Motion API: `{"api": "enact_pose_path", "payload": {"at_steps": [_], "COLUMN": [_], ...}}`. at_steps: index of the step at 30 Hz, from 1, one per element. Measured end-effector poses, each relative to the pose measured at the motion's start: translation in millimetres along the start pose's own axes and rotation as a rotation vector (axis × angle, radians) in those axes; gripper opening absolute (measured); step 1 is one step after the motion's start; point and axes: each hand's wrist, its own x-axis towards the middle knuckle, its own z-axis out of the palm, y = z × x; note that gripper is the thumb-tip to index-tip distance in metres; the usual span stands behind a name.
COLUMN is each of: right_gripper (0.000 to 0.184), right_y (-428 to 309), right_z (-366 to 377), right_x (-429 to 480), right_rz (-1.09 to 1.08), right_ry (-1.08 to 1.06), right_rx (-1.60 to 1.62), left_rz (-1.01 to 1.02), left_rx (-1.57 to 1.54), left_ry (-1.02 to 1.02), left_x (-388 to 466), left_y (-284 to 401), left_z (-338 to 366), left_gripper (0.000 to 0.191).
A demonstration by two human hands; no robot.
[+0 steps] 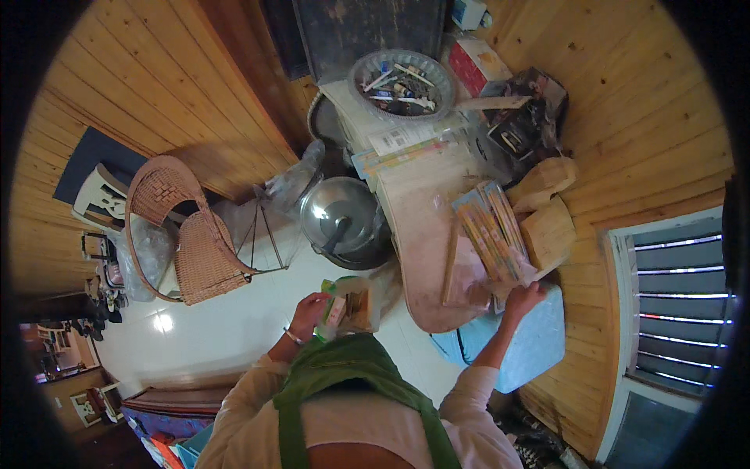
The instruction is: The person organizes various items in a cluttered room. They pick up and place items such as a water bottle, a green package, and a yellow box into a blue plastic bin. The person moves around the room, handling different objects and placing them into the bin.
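Observation:
Near my waist my left hand [310, 315] grips an open container [366, 305] with a green edge, and small packets or pieces show inside it. My right hand [524, 299] reaches to the right side of the wooden table [416, 258]. Its fingers are on the near end of clear-wrapped packs of yellow patterned pencils or sticks [486, 234]; whether it grips them firmly is hard to tell. Under these packs lies a flat pinkish packet [466, 269]. A similar yellow and blue pack [404, 157] lies farther up the table.
An oval clear basket [357, 88] of pens and small items stands at the table's far end, beside a red and white box [477, 67]. A lidded metal pot [334, 205] is left of the table, a wicker chair [208, 258] farther left. A light blue box [527, 352] stands at right.

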Motion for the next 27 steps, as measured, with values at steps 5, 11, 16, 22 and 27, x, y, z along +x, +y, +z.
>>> {"api": "enact_pose_path", "payload": {"at_steps": [5,11,16,22,27], "right_gripper": [0.02,0.047,0.037,0.032,0.023], "right_y": [-156.6,-368.5,-407.8,-371.2,-323.8], "right_z": [-11.7,103.7,174.9,180.0,125.5], "right_x": [29.0,-44.5,-36.5,-46.5,-11.5], "right_rz": [-0.553,-1.077,-0.878,-0.822,-1.002], "right_ry": [-0.172,-0.685,-0.552,-0.247,0.042], "right_rx": [0.095,0.029,-0.223,-0.29,-0.179], "left_rz": [-0.04,0.111,-0.1,-0.051,-0.085], "left_rx": [-0.038,0.406,-0.056,-0.098,-0.067], "left_ry": [0.017,0.069,0.064,0.001,0.096], "left_x": [-3.1,7.2,-1.4,-3.0,27.5], "left_y": [-9.3,-9.9,15.9,48.4,49.8], "left_z": [-24.7,-28.7,-38.8,-71.7,-100.6], "left_gripper": [0.021,0.021,0.019,0.018,0.014]}}
